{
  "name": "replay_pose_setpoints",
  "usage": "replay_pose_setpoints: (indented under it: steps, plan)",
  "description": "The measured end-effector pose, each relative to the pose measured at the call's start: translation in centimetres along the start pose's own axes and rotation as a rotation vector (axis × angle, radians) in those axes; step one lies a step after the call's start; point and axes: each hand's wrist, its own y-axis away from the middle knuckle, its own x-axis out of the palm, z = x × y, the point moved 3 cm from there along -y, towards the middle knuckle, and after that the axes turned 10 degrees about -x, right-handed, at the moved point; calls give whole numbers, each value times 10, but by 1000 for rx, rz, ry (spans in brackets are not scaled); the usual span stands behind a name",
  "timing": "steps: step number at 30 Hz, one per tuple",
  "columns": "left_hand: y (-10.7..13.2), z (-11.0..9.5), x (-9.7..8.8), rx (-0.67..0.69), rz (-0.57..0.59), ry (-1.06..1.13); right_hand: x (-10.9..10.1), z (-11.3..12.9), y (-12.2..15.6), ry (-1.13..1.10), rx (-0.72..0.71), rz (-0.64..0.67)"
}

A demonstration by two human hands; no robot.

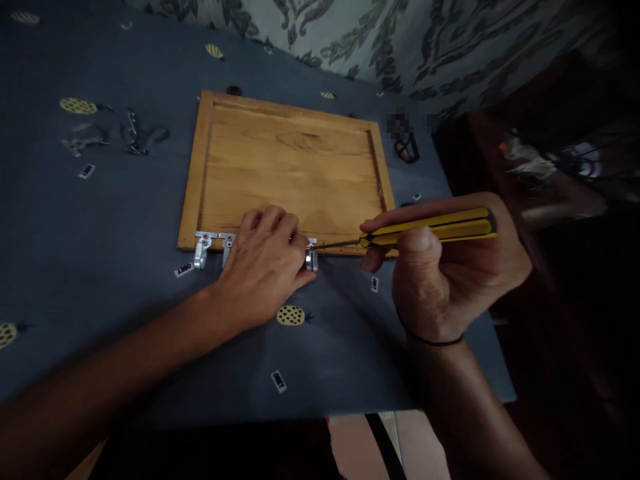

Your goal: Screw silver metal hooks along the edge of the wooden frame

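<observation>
A wooden cabinet door (295,163) with a raised frame lies flat on the cloth. Metal hinges line its near edge, one of them a silver hinge (201,250) at the left corner. My left hand (267,257) rests over that edge, its curled fingers and thumb closed around another hinge (311,259). In my right hand (445,267) is a screwdriver (430,228) with a yellow and black handle, held nearly level. Its shaft points left, and the tip meets the hinge beside my left fingers. The screw there is too small to make out.
A blue patterned tablecloth (100,227) covers the table. Dark metal pieces (135,137) and a pale plier-like tool (85,143) lie at the left. A dark looped object (406,150) sits right of the door. Patterned fabric (345,33) hangs behind, and cluttered dark furniture stands at the right.
</observation>
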Motion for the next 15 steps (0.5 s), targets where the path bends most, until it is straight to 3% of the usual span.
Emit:
replay_pose_setpoints:
  steps: [9, 15]
  plan:
    - [0, 1, -1, 9, -1, -18, -7, 7, -15, -55, 39, 204]
    - [0, 2, -1, 14, -12, -7, -8, 11, -16, -39, 104, 205]
